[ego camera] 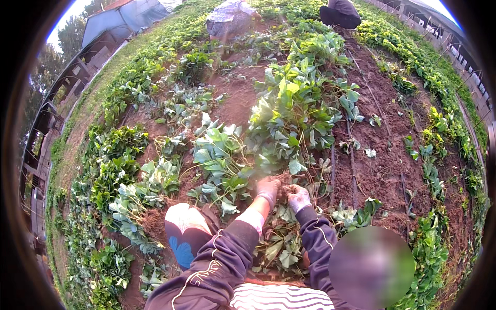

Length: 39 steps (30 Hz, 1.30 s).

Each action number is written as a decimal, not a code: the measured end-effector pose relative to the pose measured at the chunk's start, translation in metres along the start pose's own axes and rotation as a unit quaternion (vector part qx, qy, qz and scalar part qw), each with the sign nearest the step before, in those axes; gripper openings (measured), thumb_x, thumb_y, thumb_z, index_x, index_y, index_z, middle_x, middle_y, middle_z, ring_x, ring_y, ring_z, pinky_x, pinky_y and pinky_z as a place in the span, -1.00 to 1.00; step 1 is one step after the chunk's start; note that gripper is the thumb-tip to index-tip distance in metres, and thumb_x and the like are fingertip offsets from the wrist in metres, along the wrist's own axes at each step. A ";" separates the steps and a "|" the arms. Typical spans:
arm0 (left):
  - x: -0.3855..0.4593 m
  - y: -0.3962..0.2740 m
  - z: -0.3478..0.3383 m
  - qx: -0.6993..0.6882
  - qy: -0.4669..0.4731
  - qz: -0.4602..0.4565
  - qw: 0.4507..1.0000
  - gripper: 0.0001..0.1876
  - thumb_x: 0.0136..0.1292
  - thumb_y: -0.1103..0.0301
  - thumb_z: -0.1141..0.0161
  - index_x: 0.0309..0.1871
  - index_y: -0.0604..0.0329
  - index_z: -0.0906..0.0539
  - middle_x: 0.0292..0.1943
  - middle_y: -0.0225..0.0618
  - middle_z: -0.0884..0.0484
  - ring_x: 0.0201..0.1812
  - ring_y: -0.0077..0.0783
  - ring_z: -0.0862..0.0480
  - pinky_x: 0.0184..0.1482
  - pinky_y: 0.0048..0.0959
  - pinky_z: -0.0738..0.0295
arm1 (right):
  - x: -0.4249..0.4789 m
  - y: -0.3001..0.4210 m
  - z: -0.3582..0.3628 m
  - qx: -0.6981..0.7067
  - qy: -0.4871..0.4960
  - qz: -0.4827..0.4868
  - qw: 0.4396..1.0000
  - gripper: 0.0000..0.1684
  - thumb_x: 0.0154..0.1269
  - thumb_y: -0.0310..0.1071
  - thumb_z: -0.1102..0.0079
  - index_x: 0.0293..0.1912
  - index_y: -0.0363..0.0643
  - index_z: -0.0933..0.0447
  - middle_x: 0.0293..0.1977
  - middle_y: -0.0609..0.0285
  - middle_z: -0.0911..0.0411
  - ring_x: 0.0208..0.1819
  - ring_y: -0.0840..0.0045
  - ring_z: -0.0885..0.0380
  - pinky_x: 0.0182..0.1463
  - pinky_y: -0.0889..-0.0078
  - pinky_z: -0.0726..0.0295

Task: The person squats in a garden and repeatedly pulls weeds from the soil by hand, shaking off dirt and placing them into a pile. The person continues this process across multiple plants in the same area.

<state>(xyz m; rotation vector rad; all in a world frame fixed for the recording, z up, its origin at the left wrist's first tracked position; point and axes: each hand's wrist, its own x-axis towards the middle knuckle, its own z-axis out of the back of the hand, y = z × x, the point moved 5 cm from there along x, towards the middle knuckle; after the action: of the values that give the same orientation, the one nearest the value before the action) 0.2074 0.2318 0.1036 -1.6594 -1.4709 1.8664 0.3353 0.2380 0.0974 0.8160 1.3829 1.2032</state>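
Note:
My left hand, in a pale, soil-stained glove, has its fingers closed at the root end of a leafy plant, whose stems and leaves spread up and left. Close to its right, my right hand, gloved too, has its fingertips pinched by brownish roots; what lies between them is too small to tell. Past both hands stands a dense heap of leafy plants. Withered leaves lie below, between my forearms. A bundle of plants with bare brown roots rests beside my left knee.
Dark drip lines run along the reddish soil at the right. Two people crouch farther up the field, one in a light patterned top, one in dark clothes. More leafy rows stand at the left. A blurred round patch covers the lower right.

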 end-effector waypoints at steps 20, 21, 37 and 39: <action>-0.020 -0.036 0.088 0.097 -0.011 -0.152 0.984 -0.80 0.10 0.54 -0.25 -0.16 0.25 -0.66 -0.43 -0.43 -0.64 -0.51 -0.70 -0.50 -0.46 -0.71 -0.38 | 0.065 -0.030 -0.042 -0.006 -0.025 -0.034 0.999 -0.63 0.03 -0.36 -0.29 -0.12 -0.30 -0.56 -0.29 0.14 -0.63 -0.33 0.55 -0.56 -0.17 0.57 -0.51; -0.022 -0.036 0.084 0.097 0.015 -0.152 0.984 -0.80 0.10 0.56 -0.24 -0.16 0.25 -0.66 -0.44 -0.45 -0.63 -0.53 -0.72 -0.47 -0.51 -0.73 -0.34 | 0.055 -0.025 -0.049 0.032 -0.020 -0.024 0.999 -0.64 0.03 -0.39 -0.29 -0.13 -0.30 -0.56 -0.27 0.15 -0.63 -0.32 0.57 -0.56 -0.16 0.57 -0.51; -0.036 -0.038 0.061 -0.034 0.114 -0.097 0.988 -0.74 0.12 0.55 -0.26 -0.12 0.35 -0.52 -0.32 -0.27 -0.63 -0.34 -0.44 -0.63 -0.31 -0.50 -0.60 | -0.012 0.033 -0.045 0.207 0.109 -0.057 0.971 -0.66 0.08 -0.47 -0.29 -0.08 -0.29 -0.55 -0.28 0.21 -0.61 -0.28 0.63 -0.55 -0.12 0.59 -0.52; -0.027 -0.037 0.062 -0.047 0.132 -0.079 0.987 -0.78 0.16 0.56 -0.22 -0.12 0.36 -0.52 -0.32 -0.27 -0.63 -0.33 -0.42 -0.64 -0.30 -0.48 -0.61 | -0.010 0.035 -0.044 0.171 0.074 -0.048 0.981 -0.67 0.09 -0.46 -0.29 -0.09 -0.28 -0.55 -0.28 0.21 -0.61 -0.30 0.64 -0.55 -0.16 0.60 -0.53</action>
<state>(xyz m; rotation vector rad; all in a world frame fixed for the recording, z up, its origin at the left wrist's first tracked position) 0.1483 0.1974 0.1392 -1.6994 -1.5470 1.4535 0.2896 0.2277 0.1303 0.8969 1.7632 0.9801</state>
